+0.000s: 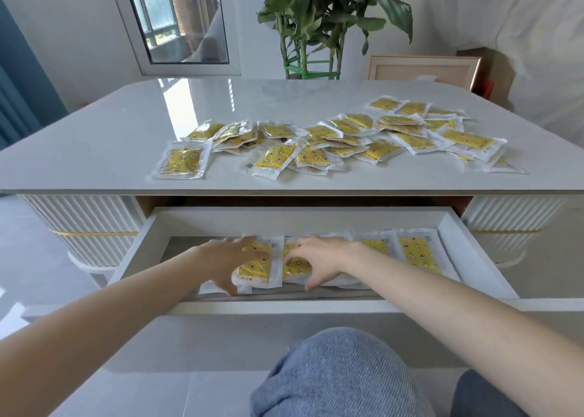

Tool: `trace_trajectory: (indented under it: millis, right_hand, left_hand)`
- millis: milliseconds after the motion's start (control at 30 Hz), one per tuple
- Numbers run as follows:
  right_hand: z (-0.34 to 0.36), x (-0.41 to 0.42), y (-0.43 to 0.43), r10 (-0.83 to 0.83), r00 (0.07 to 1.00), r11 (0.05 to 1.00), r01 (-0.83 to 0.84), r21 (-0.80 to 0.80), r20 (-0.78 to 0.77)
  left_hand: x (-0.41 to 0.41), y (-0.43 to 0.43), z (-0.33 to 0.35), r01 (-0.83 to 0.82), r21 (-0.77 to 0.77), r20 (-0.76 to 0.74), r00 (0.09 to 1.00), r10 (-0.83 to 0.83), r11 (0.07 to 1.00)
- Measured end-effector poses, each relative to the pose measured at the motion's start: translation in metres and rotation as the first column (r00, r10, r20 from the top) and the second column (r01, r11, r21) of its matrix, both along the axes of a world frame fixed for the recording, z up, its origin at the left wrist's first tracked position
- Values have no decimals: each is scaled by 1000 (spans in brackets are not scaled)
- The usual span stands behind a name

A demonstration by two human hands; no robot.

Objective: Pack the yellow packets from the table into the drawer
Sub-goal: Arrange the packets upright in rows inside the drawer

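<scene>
Several yellow packets in clear wrappers lie scattered across the white table (94,138); one lone packet (181,162) sits at the left of the heap (347,138). Below the tabletop the white drawer (483,258) stands pulled out, with a row of packets laid flat inside, one plainly seen at the right (418,255). My left hand (229,261) lies with spread fingers on a packet (256,269) in the middle of the drawer. My right hand (316,261) rests beside it on the neighbouring packet (295,268), fingers bent down onto it.
A potted plant (316,21) and a wooden frame (423,68) stand behind the table's far edge. A window (177,21) is at the back left. My knee in blue jeans (335,375) is just below the drawer front.
</scene>
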State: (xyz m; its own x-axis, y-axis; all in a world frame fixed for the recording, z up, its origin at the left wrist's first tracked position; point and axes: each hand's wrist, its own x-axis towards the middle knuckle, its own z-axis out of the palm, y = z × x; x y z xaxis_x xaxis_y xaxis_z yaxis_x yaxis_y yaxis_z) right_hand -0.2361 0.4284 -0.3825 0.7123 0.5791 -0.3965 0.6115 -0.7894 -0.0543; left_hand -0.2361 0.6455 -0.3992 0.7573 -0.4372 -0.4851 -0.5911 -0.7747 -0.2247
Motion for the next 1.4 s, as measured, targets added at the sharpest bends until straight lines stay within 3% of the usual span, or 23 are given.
trace_trajectory:
  millis: [267,467,667,833,1067,1233,1400]
  right_hand:
    - [-8,13,4,50,996,999,-48,-24,72]
    - [-13,14,5,82,992,996,-78,-40,99]
    - [-16,15,5,78,990,997,-76,-26,119]
    - [-13,13,3,39,995,999,-41,12,93]
    - [11,10,-4,-61,998,984,56,168,21]
    - [47,-3,-19,-174,984,903,174,392,-35]
    - [86,-13,-42,-265,964,799,204,565,27]
  left_hand:
    - [3,6,1,111,-5,109,988,-110,994]
    - [3,10,0,155,52,104,982,-160,986]
    - [5,7,-7,157,136,132,976,-175,978]
    - [0,8,0,101,88,118,987,-111,991]
    - [-12,-3,29,-97,-187,54,993,109,978]
    - [-27,-17,63,-140,-400,153,964,217,906]
    - [-37,-26,108,-130,-560,227,926,302,818]
